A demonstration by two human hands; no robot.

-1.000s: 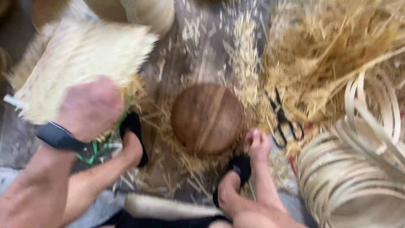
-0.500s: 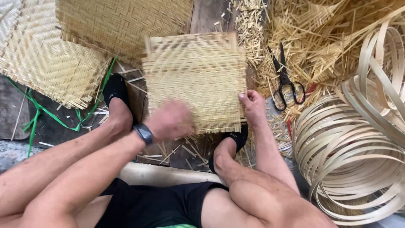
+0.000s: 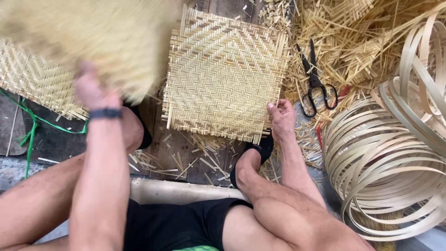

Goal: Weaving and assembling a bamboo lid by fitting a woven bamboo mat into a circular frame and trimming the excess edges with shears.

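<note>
Mats in both hands, seated on the floor.
Right hand (image 3: pixel 282 120) pinches the lower right edge of the flat mat (image 3: pixel 226 74), which lies between the feet; scissors (image 3: pixel 317 83) just right of the mat, hoops (image 3: pixel 390 158) farther right. Left hand (image 3: pixel 95 93), forearm raised, is clenched on a blurred second mat (image 3: pixel 93 42) held above and left of the flat mat. Judgement: pin the flat mat's edge firmly and keep the lifted one level to square them.

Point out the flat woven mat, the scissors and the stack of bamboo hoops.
woven mat (image 3: pixel 225 74), head view, middle of its weave.
scissors (image 3: pixel 315 80), head view, at the pivot where the blades meet.
bamboo hoops (image 3: pixel 371 158), head view, on the strips at the stack's left side.
</note>
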